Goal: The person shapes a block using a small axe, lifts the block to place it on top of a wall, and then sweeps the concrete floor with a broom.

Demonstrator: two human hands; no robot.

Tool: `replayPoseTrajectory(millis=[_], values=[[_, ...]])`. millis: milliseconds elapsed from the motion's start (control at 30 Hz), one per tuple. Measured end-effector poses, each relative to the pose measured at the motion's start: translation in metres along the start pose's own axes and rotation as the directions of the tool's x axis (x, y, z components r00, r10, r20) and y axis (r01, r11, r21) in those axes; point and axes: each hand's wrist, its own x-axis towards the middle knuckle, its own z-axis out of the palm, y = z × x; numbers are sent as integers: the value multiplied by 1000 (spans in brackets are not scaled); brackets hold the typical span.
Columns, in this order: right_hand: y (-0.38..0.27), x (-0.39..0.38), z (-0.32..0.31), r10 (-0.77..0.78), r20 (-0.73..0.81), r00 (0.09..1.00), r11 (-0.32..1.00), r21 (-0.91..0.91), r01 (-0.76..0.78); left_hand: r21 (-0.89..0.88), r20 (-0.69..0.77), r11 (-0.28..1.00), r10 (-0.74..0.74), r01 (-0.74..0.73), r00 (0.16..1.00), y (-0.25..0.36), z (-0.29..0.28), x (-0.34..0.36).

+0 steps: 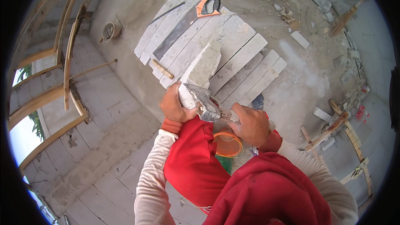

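Note:
My left hand grips a pale, rough-edged block at the middle of the view. My right hand is closed round the handle of a mortar-caked metal trowel, whose head lies against the near end of the block. Beyond them is a pile of long white blocks. An orange-handled saw lies on the pile, with a thin dark rod and a short wooden piece. An orange bucket shows below my hands, partly hidden by my red clothing.
A concrete floor with rubble surrounds the pile. A small bucket stands at upper left. Wooden framing and openings line the block wall on the left. A broom and nailed timbers are at right.

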Motion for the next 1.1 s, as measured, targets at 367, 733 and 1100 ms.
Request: replayPoseTrajectory(millis=[367, 733, 1100], values=[[9, 3, -4, 146, 101, 984, 988, 29, -150, 36, -18, 999, -12, 13, 1000, 4, 1, -12], [21, 18, -13, 150, 81, 985, 986, 63, -155, 53, 24, 999, 0, -1, 1000, 19, 8, 5], [29, 29, -13, 179, 115, 977, 978, 86, -189, 69, 42, 998, -15, 13, 999, 19, 5, 13]])
